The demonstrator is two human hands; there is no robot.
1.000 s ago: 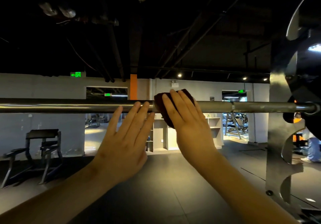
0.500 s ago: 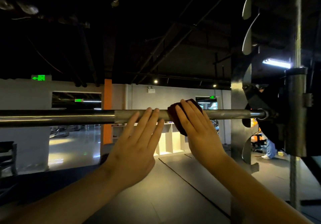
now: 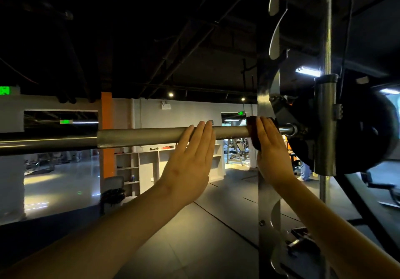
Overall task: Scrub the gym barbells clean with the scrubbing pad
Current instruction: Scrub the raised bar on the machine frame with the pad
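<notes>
The left grip (image 3: 190, 161) lies flat, fingers straight against the barbell (image 3: 140, 137). Near it, the right grip (image 3: 270, 148), fingers also straight, presses the dark scrubbing pad (image 3: 252, 132) onto the bar. The barbell runs level, left to right, ending at the weight plate (image 3: 357, 131).
</notes>
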